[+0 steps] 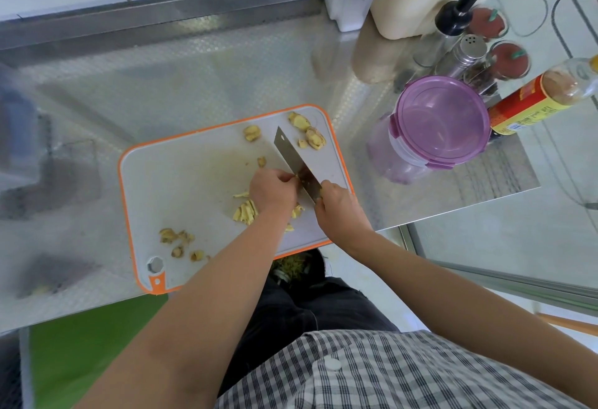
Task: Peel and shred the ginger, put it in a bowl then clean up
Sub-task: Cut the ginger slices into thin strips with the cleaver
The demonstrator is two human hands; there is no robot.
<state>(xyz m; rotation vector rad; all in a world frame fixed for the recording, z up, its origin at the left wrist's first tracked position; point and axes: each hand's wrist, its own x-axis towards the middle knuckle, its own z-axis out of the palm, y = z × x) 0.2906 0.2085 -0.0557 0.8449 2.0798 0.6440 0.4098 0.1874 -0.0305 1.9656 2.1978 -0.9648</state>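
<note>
Now our left hand (273, 193) curls its fingers onto a small ginger piece (295, 177), mostly hidden, pressed against the knife (293, 158). Our right hand (339, 208) is wrapped round the handle. Ginger strips (246, 213) lie beside the left palm on the cutting board (181, 188), and ginger chunks (307, 132) sit at its far corner.

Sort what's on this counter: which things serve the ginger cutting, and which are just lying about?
In use: cleaver in right hand; ginger piece held by left hand; ginger shreds, ginger chunks, peel scraps; orange-rimmed cutting board.
Lying about: purple-lidded container; sauce bottle; metal shaker; cream bin.
</note>
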